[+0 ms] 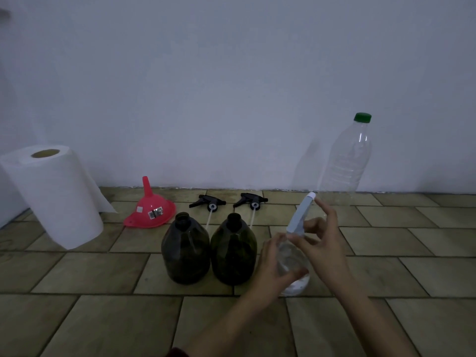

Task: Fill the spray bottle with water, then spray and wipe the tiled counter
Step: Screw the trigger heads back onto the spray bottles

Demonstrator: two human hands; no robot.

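- Closest to the camera, the left hand (273,269) is wrapping its fingers round the rounded belly of a small clear spray bottle (293,264) that's sitting on the tiled desk (103,318), towards the front right.
- The right hand (322,243) is pinching the neck just under the bottle's pale grey-blue sprayer head (300,215), with the index finger sticking up loose. The head is long, boxy and white-tipped, and it's tilting back.
- The desk is showing matte olive-tan rectangular tiles with dark grout lines.
- Just left of the clear bottle, two dark green see-through jugs (185,249) (234,249) are standing side by side with their necks open; they're bulb shaped and glossy.
- Behind them, two black trigger sprayers (207,202) (251,200) are lying flat with their white dip tubes pointing forward.
- A pink plastic funnel (150,210) is sitting wide end down, wearing a barcode sticker too small to read.
- Far left, a fluffy white paper towel roll (51,194) is standing upright, cardboard core showing, one sheet hanging loose.
- At the back right, a tall ribbed clear plastic bottle (345,163) with a green cap is standing against the plain white wall (206,86).
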